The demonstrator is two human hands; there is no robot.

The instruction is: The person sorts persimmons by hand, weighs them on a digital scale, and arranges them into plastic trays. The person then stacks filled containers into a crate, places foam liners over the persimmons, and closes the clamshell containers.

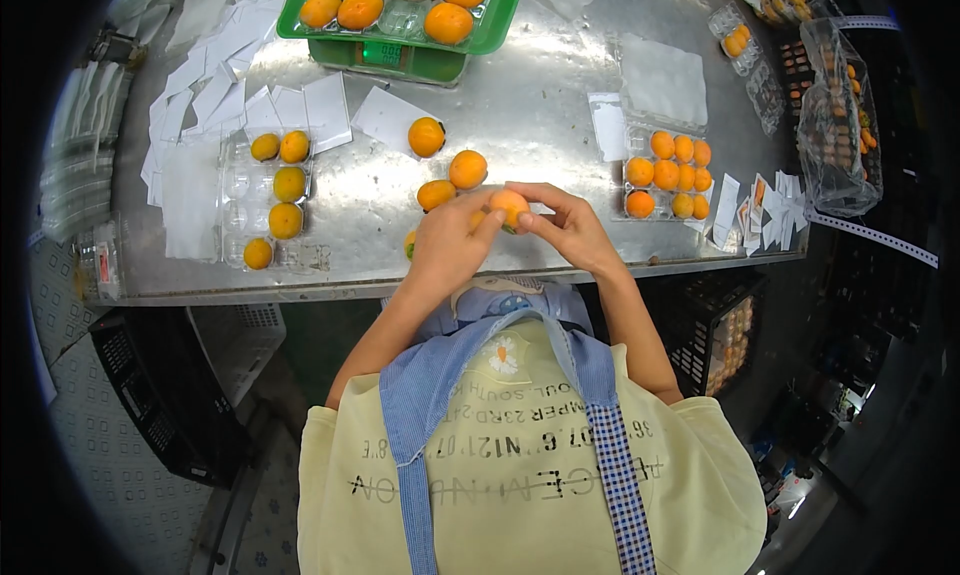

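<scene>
Just above the table's front edge, both hands meet around one orange persimmon (510,208) with a bit of dark green on its underside. My right hand (567,227) grips it from the right with thumb and fingers. From the other side, my left hand (450,237) closes in with its fingertips at the fruit; a patch of orange shows between its thumb and fingers, and I cannot tell whether that is a second persimmon. Loose persimmons (468,170) lie just beyond the left hand, one partly hidden behind it.
At left stands a partly filled clear tray (238,185); at right, a fuller clear tray (655,147). A green scale (440,67) carries a green tray (507,15) of persimmons at the back. White cards (325,105) lie scattered. Black crates (715,320) sit below the metal table (560,105).
</scene>
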